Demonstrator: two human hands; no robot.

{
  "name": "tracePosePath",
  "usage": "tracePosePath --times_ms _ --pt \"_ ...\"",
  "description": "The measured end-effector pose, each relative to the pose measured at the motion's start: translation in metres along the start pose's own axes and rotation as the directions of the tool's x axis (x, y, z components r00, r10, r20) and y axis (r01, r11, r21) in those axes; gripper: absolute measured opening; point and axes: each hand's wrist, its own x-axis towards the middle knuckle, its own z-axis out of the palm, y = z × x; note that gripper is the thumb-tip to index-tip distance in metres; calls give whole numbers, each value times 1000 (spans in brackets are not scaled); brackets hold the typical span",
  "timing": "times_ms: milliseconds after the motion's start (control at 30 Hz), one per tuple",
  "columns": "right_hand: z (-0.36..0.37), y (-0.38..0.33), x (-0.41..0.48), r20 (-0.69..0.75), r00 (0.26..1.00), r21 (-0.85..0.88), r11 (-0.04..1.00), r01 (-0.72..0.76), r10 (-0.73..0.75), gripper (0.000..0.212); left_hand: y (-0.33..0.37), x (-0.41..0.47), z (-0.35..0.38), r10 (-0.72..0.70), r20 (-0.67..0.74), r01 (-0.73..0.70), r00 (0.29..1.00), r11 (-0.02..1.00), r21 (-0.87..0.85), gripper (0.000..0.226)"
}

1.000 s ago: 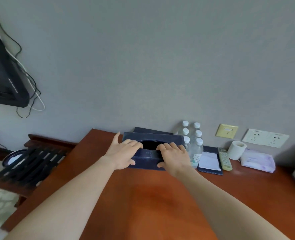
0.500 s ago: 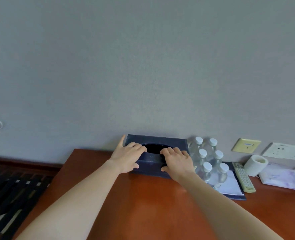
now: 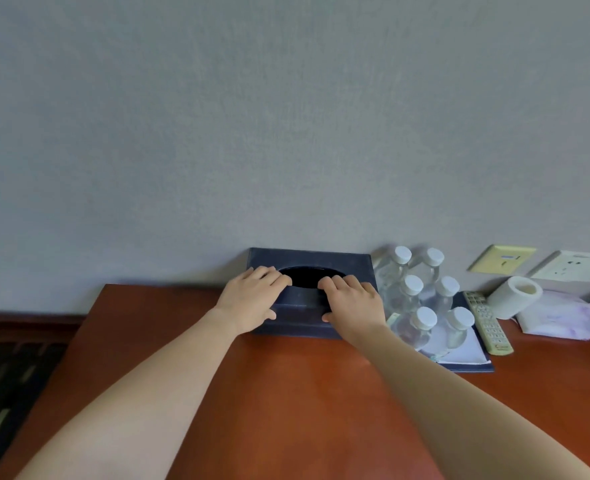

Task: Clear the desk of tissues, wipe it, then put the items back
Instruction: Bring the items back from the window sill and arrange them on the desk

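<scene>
Seemingly being put back, the tissue box (image 3: 309,322) is gripped by the left hand (image 3: 252,301) and right hand (image 3: 354,304); release is needed next.

Plain grey wall (image 3: 286,116) fills the upper frame; a reddish wooden desk (image 3: 304,393) meets it. Lower left lies something dark and slatted (image 3: 6,375), perhaps a rack.
</scene>
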Motion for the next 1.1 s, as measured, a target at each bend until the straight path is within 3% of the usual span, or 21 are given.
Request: tracePosePath --times_ms 167,367,467,600,800,1100 --pt "-4 2 -1 28 999 27 999 16 -17 56 1 0 -3 0 15 1 1000 1000 -23 67" --pt "-23 10 -9 135 990 119 993 25 -41 72 -9 -11 -20 47 242 -33 969 997 -63 95" --pt "-35 7 -22 136 989 127 991 43 -60 72 -4 -25 -31 7 260 13 966 997 -76 105" --pt "-60 8 -51 82 995 116 992 47 -57 67 14 -48 -61 6 263 4 965 999 -39 102" --pt "-97 38 -119 1 999 98 994 -41 41 58 64 -73 -110 24 232 -25 972 1000 4 94" --pt "-131 139 -243 -89 975 29 979 -204 206 54 201 -60 -166 182 170 -186 969 983 8 96"
